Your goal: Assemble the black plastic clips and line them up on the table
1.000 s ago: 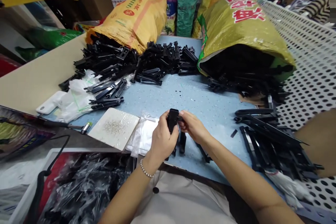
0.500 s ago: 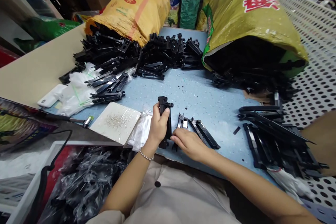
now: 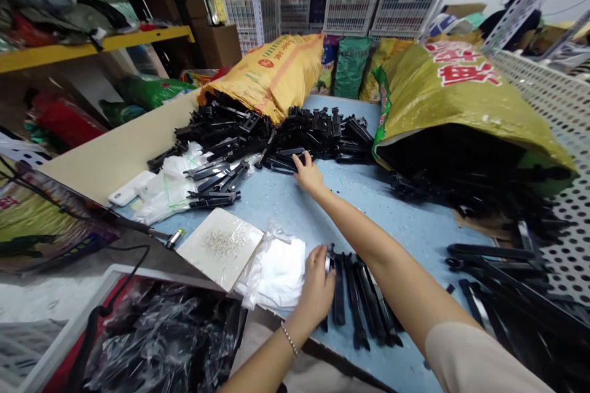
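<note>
With the middle of the worktop (image 3: 369, 202) as the clock's centre and you sitting at 6, your right hand (image 3: 310, 177) is stretching out towards 11 o'clock. Its thumb and fingers are standing apart at the near edge of the pile of black parts (image 3: 325, 135); whether the fingertips are touching a part, you cannot tell from here. Your left hand (image 3: 319, 282) is lying at 6 o'clock, fingers bending over the left end of the row of black parts (image 3: 364, 295). Its grip is staying out of sight behind the fingers, so whether it is pinching one cannot be told; it is perhaps keeping the row's end steady.

That row is running from 6 towards 5, the parts lying side by side, presumably to keep them in order near you. At 11 o'clock the orange sack (image 3: 281, 73) is lying with its mouth facing you, probably so that the pile is sitting within arm's reach. The olive-yellow sack (image 3: 474, 110) is facing you similarly at 2. White plastic bags (image 3: 281, 273) are lying flat at 7, just beside your left hand.
</note>
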A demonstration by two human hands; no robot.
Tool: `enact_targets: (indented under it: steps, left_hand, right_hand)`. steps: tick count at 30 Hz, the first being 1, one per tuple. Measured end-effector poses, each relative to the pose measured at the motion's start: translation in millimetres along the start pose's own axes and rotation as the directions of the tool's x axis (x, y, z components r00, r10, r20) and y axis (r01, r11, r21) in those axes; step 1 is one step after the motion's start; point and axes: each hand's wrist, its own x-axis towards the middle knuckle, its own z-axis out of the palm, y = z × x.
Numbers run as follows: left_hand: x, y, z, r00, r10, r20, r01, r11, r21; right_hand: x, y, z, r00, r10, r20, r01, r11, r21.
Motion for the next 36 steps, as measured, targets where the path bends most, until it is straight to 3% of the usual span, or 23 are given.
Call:
enact_targets:
  steps: [4, 8, 12, 14, 18, 22, 27, 30, 32, 33, 34, 36]
  left_hand:
    - [7.5, 4.7, -23.4, 1.000, -0.025, -0.012, 0.024, 0.996, -0.088]
    - [30.4, 18.2, -47.3, 0.987, -0.139, -0.076, 0.109, 0.943, -0.315]
    - [52.1, 30.3, -45.3, 0.979, -0.188, -0.078, 0.145, 0.912, -0.384]
    - [54.5, 33.1, -36.0, 0.982, -0.180, -0.047, 0.152, 0.921, -0.358]
    - [43.6, 32.8, -20.1, 0.986, -0.164, 0.040, 0.168, 0.931, -0.323]
    - [34.3, 29.6, -25.1, 0.983, -0.179, 0.029, 0.179, 0.932, -0.314]
    - [43.3, 27.4, -46.3, 0.977, -0.207, -0.051, 0.177, 0.920, -0.350]
    - [55.4, 26.1, -49.8, 0.966, -0.254, -0.048, 0.211, 0.881, -0.424]
    - [63.6, 28.8, -45.2, 0.958, -0.288, -0.004, 0.246, 0.824, -0.510]
    - [67.1, 32.1, -41.3, 0.956, -0.290, 0.036, 0.258, 0.782, -0.568]
    - [69.9, 36.8, -36.6, 0.958, -0.273, 0.088, 0.265, 0.730, -0.630]
    - [72.5, 49.6, -27.1, 0.968, -0.185, 0.172, 0.251, 0.619, -0.744]
  right_hand:
    - [12.3, 19.7, -4.7, 0.997, -0.069, -0.034, 0.069, 0.998, 0.001]
    - [-18.4, 55.0, -16.4, 0.990, -0.107, -0.091, 0.111, 0.993, 0.031]
    - [-45.9, 79.7, -24.5, 0.994, -0.086, -0.065, 0.089, 0.995, 0.048]
    - [-40.2, 79.4, -23.1, 0.998, -0.055, -0.044, 0.057, 0.998, 0.037]
    - [2.0, 54.0, -11.9, 0.999, -0.045, 0.001, 0.045, 0.999, -0.006]
    - [31.3, 25.1, -2.2, 0.993, -0.095, 0.069, 0.097, 0.995, -0.035]
    - [2.6, 31.2, -5.6, 0.983, -0.143, 0.118, 0.144, 0.990, 0.000]
    - [-41.9, 53.1, -20.7, 0.988, -0.147, 0.046, 0.134, 0.968, 0.213]
    - [-79.9, 64.0, -33.0, 0.996, -0.051, -0.079, 0.082, 0.879, 0.470]
    - [-100.9, 66.0, -38.4, 0.993, 0.028, -0.114, 0.047, 0.792, 0.609]
    - [-122.9, 65.4, -42.9, 0.986, 0.125, -0.109, 0.003, 0.643, 0.766]
    - [-167.0, 57.7, -48.4, 0.966, 0.255, 0.037, -0.107, 0.265, 0.958]
